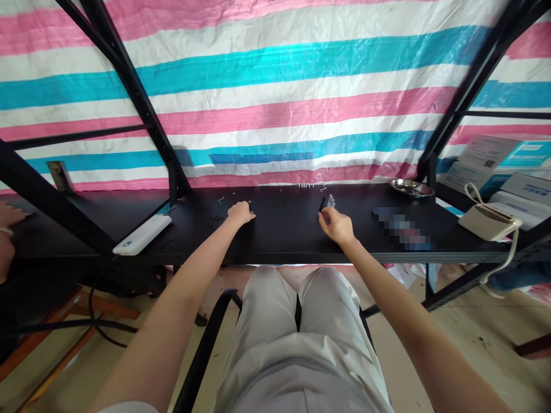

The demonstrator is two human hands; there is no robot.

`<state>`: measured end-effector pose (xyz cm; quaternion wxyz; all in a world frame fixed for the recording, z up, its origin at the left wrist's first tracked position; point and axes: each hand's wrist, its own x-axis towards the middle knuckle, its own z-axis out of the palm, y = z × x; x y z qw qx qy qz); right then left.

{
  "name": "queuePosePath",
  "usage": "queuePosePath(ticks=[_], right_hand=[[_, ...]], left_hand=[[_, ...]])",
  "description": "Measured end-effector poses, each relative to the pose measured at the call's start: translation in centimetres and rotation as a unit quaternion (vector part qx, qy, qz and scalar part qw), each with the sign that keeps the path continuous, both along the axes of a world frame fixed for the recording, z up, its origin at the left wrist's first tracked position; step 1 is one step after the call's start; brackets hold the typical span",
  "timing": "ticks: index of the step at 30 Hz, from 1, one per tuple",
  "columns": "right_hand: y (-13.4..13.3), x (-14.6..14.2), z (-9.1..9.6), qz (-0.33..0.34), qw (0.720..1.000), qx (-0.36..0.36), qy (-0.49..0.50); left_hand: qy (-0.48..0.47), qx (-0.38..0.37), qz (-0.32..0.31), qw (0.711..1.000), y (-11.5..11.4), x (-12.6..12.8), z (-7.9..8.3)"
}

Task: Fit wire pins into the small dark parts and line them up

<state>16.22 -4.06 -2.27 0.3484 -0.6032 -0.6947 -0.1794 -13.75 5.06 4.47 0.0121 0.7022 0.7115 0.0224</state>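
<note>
On the black tabletop (284, 226), my left hand (241, 213) is closed, its fingers pinched together. A tiny grey-and-dark piece (250, 204) shows at its fingertips, too small to name. Farther right, my right hand (338, 225) has its fingers curled and closed, palm down. Just beyond those fingertips are a row of small black pieces (322, 203) and a clear, ridged piece (330, 201); whether the fingers grip either is hidden. Several tiny white pieces (306, 186) stand in a row at the back edge, with a squiggly white piece (323, 188) beside them.
White bits (221, 199) and dark bits (216, 218) lie by my left hand. A white power bank-like block (144, 234) is at left, a round metal dish (411, 188) back right, a blurred-out packet (402, 228) and a cream pouch (489, 222) right. Another person's hand (11, 215) is far left.
</note>
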Motion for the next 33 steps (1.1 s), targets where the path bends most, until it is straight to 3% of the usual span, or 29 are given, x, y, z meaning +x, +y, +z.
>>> queuePosePath(ticks=[4, 6, 10, 13, 18, 22, 33], right_hand=[[0.2, 0.3, 0.0, -0.078, 0.990, 0.053, 0.102], [0.3, 0.5, 0.2, -0.109, 0.983, 0.051, 0.140], [0.5, 0.9, 0.4, -0.147, 0.972, 0.024, 0.182], [0.6, 1.1, 0.4, -0.167, 0.969, -0.001, 0.185], [1.1, 1.2, 0.2, -0.220, 0.959, -0.096, 0.148], [1.3, 1.2, 0.1, -0.221, 0.953, -0.166, 0.126], [1.2, 1.0, 0.3, -0.199, 0.953, -0.218, 0.072]], left_hand=[[0.085, -0.041, -0.063, 0.994, -1.5, 1.6, 2.1], [0.102, -0.061, -0.139, 0.983, -2.8, 2.9, 2.5], [0.046, 0.025, -0.327, 0.944, -5.4, 6.4, 1.4], [0.007, 0.082, -0.397, 0.914, -6.7, 9.4, -0.5], [-0.030, 0.125, -0.376, 0.918, -6.1, 13.8, -3.6], [-0.066, 0.167, -0.344, 0.922, -4.7, 16.2, -5.1], [-0.074, 0.254, -0.373, 0.889, -4.0, 16.6, -5.5]])
